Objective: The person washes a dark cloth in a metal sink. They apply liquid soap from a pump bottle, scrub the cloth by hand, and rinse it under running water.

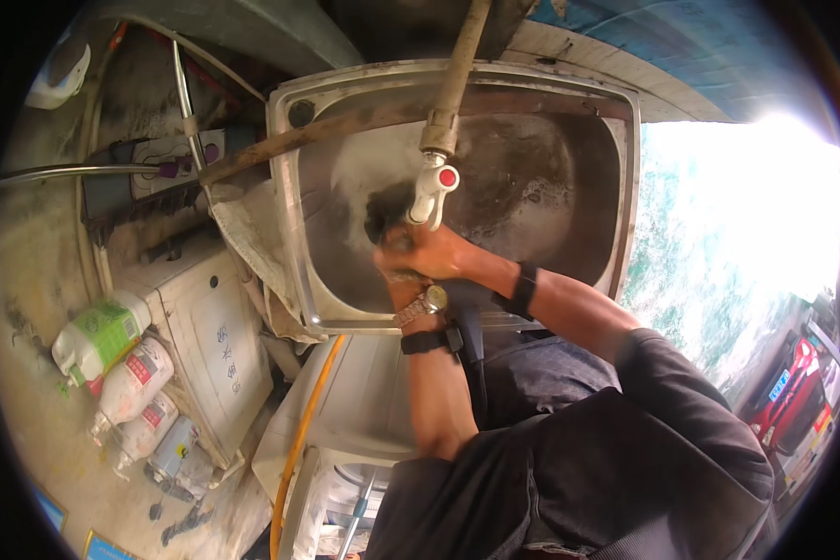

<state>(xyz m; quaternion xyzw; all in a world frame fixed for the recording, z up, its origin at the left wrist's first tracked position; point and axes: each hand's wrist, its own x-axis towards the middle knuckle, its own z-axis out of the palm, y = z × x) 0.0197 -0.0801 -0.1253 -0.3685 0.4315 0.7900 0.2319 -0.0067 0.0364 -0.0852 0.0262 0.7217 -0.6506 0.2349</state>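
Both my hands meet over the near left part of a sink (630,201), just below a white tap (427,191) with a red button. My left hand (397,264) is curled, its wrist carrying a metal watch (434,299) and a black band. Pressed against it from the right is my right hand (441,252), also closed, with a black band (523,289) on that wrist. Their fingers overlap and blur, so what lies between them is hidden. Beyond the fingers shows a dark patch (383,213); I cannot tell whether it is an object or shadow.
Across the sink lies a brown bar (313,135), and a pipe (462,70) feeds the tap from above. Several bottles (103,336) hang left beside a white cabinet (210,345). An orange hose (299,448) runs past a white machine (364,392). A red vehicle (793,392) stands far right.
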